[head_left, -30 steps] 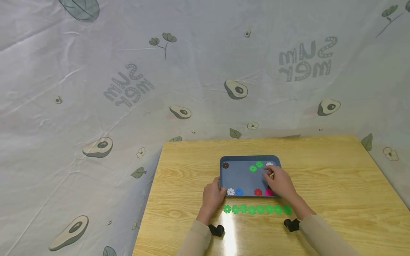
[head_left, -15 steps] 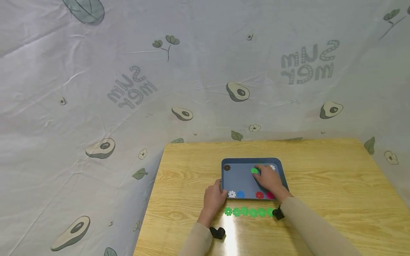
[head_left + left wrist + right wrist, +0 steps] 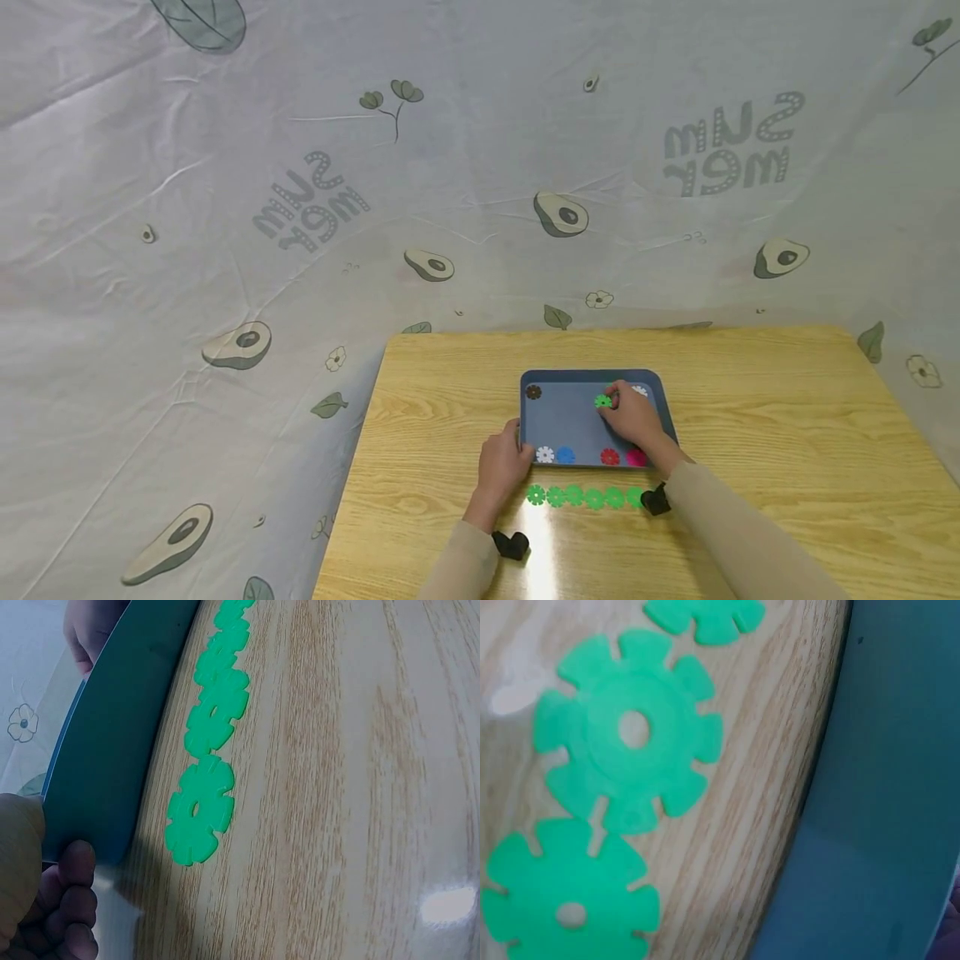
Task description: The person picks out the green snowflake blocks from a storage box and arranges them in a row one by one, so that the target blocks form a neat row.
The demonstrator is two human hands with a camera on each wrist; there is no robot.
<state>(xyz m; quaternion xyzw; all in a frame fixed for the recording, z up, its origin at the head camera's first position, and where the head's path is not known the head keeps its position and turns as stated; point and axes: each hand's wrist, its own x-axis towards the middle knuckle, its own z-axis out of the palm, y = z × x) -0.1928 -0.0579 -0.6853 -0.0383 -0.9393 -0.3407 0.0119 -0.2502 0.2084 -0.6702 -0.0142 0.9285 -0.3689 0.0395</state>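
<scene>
A shallow blue-grey tray [image 3: 558,421] lies on the table, its outer wall [image 3: 112,750] close up in the left wrist view. My left hand [image 3: 501,467] grips its front left corner, thumb at the rim and fingers curled low against the wall [image 3: 64,907]. Over the tray's right half, my right hand [image 3: 636,419] pinches a green notched plastic disc [image 3: 603,402] between thumb and fingers. Part of another green disc shows behind those fingers. In front of the tray runs a row of green notched discs [image 3: 573,495], seen close as a flower-like disc [image 3: 630,731] with a centre hole.
Inside the tray lie a brown disc [image 3: 533,392], a white disc [image 3: 545,455], a blue disc [image 3: 566,455], a red disc [image 3: 610,457] and a pink disc [image 3: 636,457]. Another white disc [image 3: 639,390] is at the back right. A patterned cloth [image 3: 480,167] hangs behind the wooden table [image 3: 787,433].
My right hand has moved left and inward over the tray and taken hold of a green disc, shifting it slightly right. The left hand keeps its grip on the tray.
</scene>
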